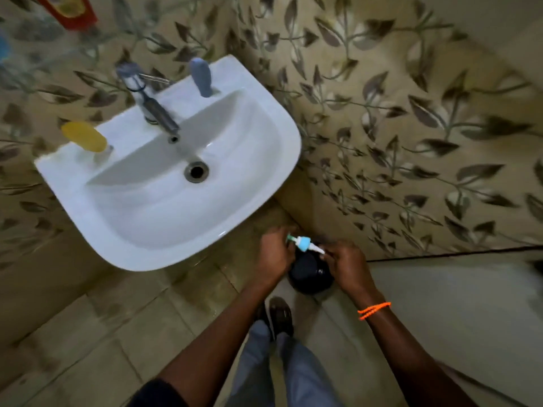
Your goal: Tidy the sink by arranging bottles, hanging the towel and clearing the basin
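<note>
A white sink [141, 230] hangs on the wall at the left, its basin holding nothing. A yellow bottle [85, 137] stands on its left rim and a blue-grey bottle [201, 77] on its back right rim. Below the sink's right side, my left hand [273, 254] and my right hand [343, 264] hold a small light-blue and white pump top [304, 243] between them, over a dark round container [310, 274] on the floor. Whether my hands touch the container I cannot tell.
A chrome tap [158, 113] juts over the basin, and the drain [196, 171] is open. Leaf-patterned tiles cover the walls. A red object [69, 11] shows at the top left. My shoes [279, 315] stand on the tiled floor.
</note>
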### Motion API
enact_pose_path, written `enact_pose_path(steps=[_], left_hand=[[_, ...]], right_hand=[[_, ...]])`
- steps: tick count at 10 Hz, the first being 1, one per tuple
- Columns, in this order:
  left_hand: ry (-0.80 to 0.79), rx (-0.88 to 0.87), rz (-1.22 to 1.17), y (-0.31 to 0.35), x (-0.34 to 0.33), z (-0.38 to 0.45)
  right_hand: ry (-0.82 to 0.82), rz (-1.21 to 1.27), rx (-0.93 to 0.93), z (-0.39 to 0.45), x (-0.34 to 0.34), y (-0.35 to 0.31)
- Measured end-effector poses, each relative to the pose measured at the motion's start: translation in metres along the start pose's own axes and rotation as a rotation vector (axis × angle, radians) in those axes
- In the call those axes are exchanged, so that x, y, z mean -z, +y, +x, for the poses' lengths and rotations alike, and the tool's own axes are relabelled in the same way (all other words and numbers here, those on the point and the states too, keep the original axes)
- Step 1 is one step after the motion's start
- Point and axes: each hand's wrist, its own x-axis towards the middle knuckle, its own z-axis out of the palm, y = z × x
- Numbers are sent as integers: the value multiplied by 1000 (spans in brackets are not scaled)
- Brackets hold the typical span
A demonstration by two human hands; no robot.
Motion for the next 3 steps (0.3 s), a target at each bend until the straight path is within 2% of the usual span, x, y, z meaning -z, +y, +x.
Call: enact_pose_path(steps=[1, 2, 3], left_hand=[[-161, 98, 8, -8, -53, -5], [-244, 115, 43, -15, -93, -6], [-271, 119, 121, -24, -116, 7]], right_hand=[[-81, -63, -109, -17, -18, 43], [-108, -102, -190, -26, -33, 77], [-53, -72, -213, -17, -46, 101]])
